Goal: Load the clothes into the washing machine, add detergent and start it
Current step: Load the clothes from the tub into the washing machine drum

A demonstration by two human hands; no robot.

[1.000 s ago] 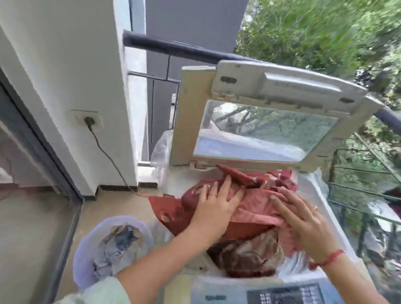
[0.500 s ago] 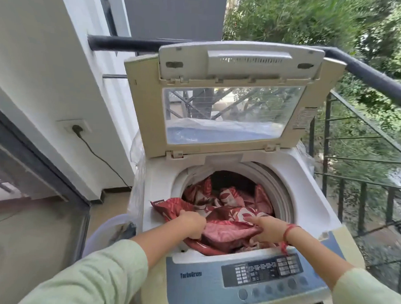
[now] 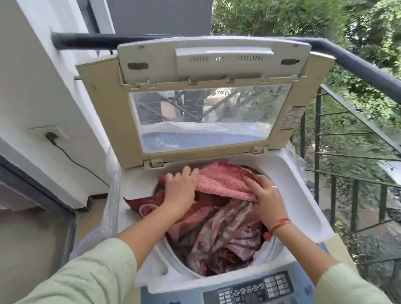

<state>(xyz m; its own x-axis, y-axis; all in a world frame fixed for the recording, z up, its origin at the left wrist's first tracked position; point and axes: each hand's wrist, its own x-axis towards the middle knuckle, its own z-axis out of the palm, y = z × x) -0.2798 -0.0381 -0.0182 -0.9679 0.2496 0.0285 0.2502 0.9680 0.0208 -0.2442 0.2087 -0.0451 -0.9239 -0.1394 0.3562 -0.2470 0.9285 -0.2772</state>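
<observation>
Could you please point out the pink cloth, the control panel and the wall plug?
pink cloth (image 3: 221, 183): head view, middle of its raised fold.
control panel (image 3: 253, 293): head view, dark button area.
wall plug (image 3: 50, 136): head view, black plug body.

From my end the washing machine (image 3: 291, 177) body reads as smooth white plastic with a slight sheen; its lid (image 3: 110, 107) is yellowed beige plastic, matt, round a clear glossy window (image 3: 207, 120); the control panel (image 3: 253, 292) is smooth grey-blue plastic. The pink cloth (image 3: 219, 182) looks soft and matt, with a raised woven pattern; the clothes (image 3: 226, 232) under it are thinner printed fabric; the railing (image 3: 368, 71) I take for dark matt metal.
</observation>
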